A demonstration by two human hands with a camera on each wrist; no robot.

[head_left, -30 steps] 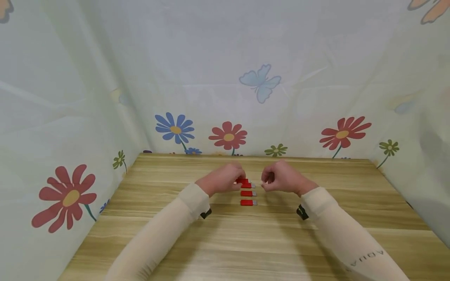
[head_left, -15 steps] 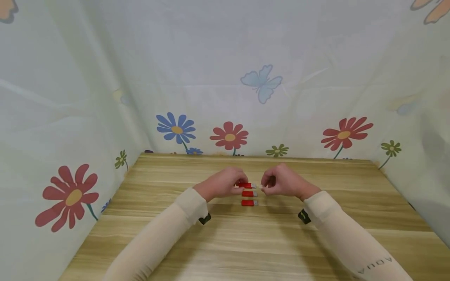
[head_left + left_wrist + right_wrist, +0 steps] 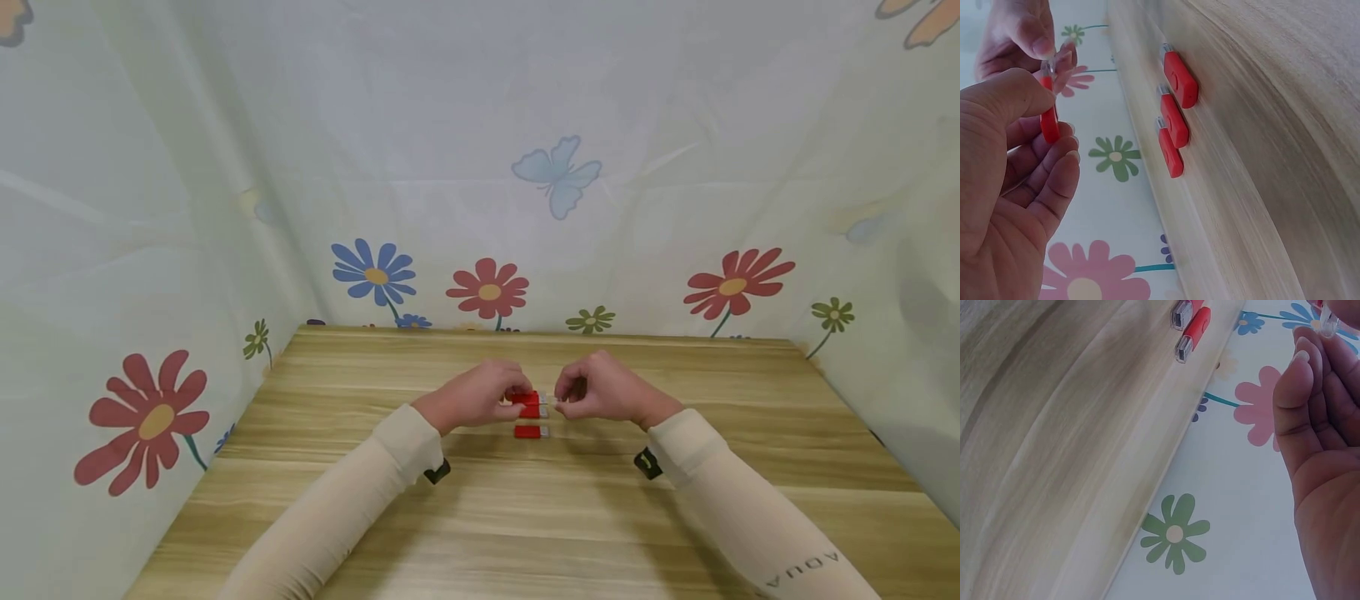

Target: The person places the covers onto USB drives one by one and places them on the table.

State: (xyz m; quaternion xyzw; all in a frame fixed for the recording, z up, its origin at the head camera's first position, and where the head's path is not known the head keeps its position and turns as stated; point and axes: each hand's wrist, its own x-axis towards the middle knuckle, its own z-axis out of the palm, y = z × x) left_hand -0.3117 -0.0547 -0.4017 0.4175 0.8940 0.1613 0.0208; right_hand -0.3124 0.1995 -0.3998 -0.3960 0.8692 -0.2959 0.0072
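My left hand [image 3: 476, 394] pinches a red USB stick [image 3: 1049, 119] between thumb and fingers, above the table. At its far end, the thumb and fingertips of my right hand [image 3: 606, 388] pinch a clear cap [image 3: 1329, 326]. In the left wrist view, the cap sits against the stick's metal end; whether it is fully on is too small to tell. Beneath the hands, three more red USB sticks lie in a row, among them a near one [image 3: 1180, 79], a middle one [image 3: 1175, 120] and a far one [image 3: 1171, 153]. The left hand partly hides them in the head view.
The wooden table [image 3: 480, 517] stretches around the hands, its back edge meeting a white curtain [image 3: 420, 167] printed with flowers and a butterfly. Similar curtain hangs at both sides. Dark wrist straps [image 3: 437, 471] show below the sleeves.
Both hands have come slightly nearer the person, bringing the held USB stick over the row on the table. The grips look much the same, and the lying sticks have stayed put.
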